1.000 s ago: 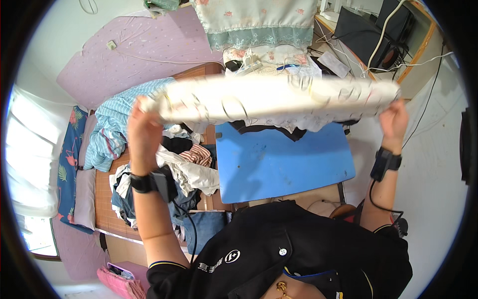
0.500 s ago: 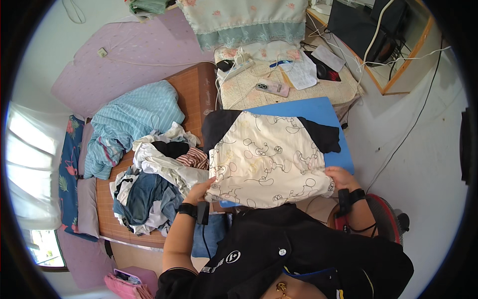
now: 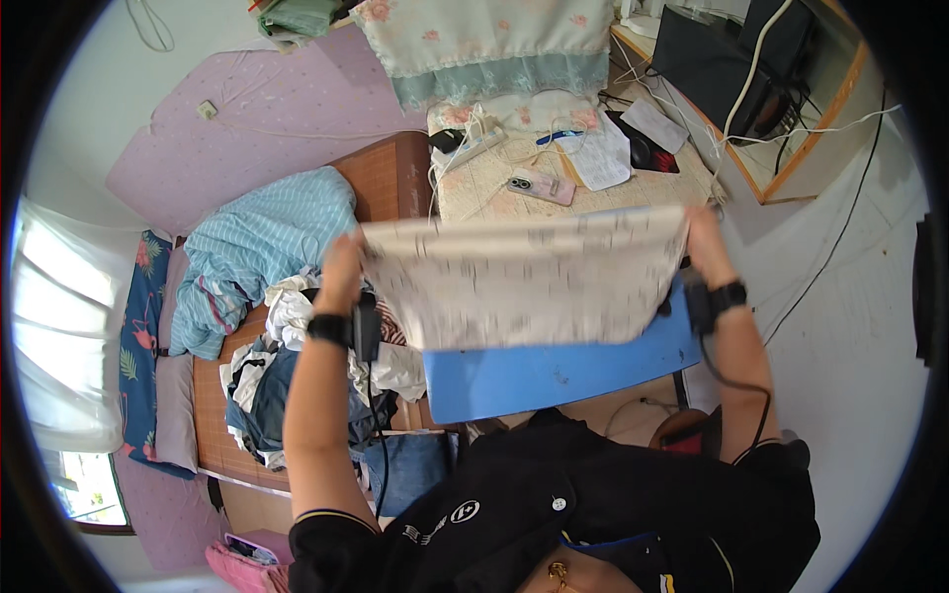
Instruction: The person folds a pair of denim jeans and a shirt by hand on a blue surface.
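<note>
A cream T-shirt (image 3: 534, 282) with a line pattern is stretched between my two raised hands, blurred by motion. My left hand (image 3: 343, 265) is closed on one end of its top edge, and my right hand (image 3: 705, 245) grips the other end. The cloth hangs over a blue board (image 3: 563, 381), whose near part shows below it. Of the shirt's black sleeves, only a dark bit shows by the lower right of the cloth; the rest is hidden.
Left of the board lie a heap of clothes (image 3: 272, 395) and a light blue striped quilt (image 3: 272, 217) on a brown mat. Beyond it, a cloth-covered table (image 3: 465, 198) bears a phone (image 3: 541, 186), papers (image 3: 598, 158) and cables. Folded jeans (image 3: 410, 469) sit near my left elbow.
Both hands have lifted the shirt's near edge up and away from me, and have moved apart. The shirt lay spread on the board before; now the board's near part is uncovered.
</note>
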`<control>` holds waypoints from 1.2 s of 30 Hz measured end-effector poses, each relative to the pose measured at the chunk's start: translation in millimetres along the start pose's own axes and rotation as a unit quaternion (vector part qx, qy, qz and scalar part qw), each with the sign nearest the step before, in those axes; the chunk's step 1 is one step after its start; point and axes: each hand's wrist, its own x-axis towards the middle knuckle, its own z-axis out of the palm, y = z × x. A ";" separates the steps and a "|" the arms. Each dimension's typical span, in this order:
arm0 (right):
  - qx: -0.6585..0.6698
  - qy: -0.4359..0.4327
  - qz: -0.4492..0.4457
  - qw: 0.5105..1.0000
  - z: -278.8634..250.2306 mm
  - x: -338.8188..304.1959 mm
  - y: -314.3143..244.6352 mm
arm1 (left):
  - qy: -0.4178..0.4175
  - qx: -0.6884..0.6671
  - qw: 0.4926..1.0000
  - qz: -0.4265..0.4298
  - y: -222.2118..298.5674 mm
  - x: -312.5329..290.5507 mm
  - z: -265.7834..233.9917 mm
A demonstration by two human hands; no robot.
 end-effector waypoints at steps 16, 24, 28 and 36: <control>0.056 -0.005 -0.044 0.997 -33.3 -71.4 -49.8 | -0.012 -0.106 0.992 0.060 40.7 -73.2 19.0; -0.279 -0.009 0.275 0.920 -79.0 -153.2 149.9 | -0.069 0.013 0.942 -0.329 -141.4 -156.5 24.7; -0.309 0.029 0.315 0.897 -71.3 -165.9 149.0 | -0.086 0.039 0.926 -0.367 -144.1 -163.3 28.4; -0.250 0.082 0.201 0.944 -75.8 -159.1 146.4 | -0.085 0.010 0.965 -0.248 -141.3 -162.0 20.2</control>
